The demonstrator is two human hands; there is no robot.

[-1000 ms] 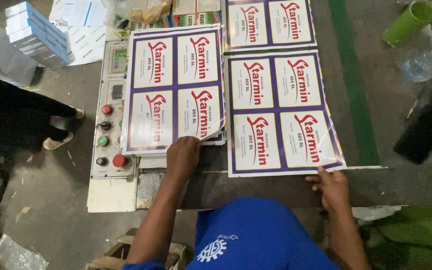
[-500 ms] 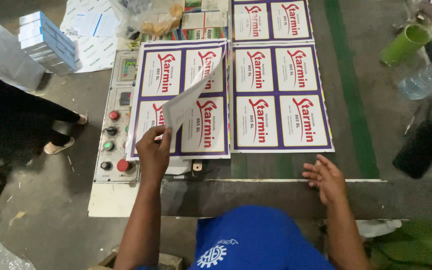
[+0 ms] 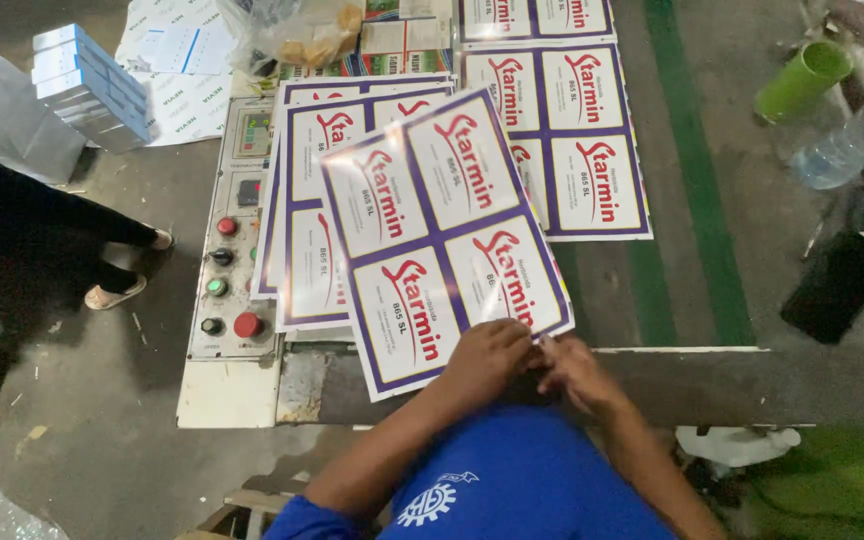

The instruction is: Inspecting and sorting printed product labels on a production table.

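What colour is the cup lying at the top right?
Bright green cup, clearest in the head view.

Lifted label sheet [image 3: 439,230] lies tilted over the sheet stack [image 3: 297,220] on the worktop [image 3: 712,300]. Control panel [image 3: 232,250] sits left of the stack. Second sheet [image 3: 577,140] lies right; cup [image 3: 802,80] and bottle [image 3: 852,140] far right.

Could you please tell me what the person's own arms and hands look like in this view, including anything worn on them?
Both hands, the left hand and the right hand, are bare: no gloves, rings or watch show. The forearms are bare too. A bright blue sleeve shows at the left upper arm, part of a bright blue shirt with a white gear-shaped emblem.
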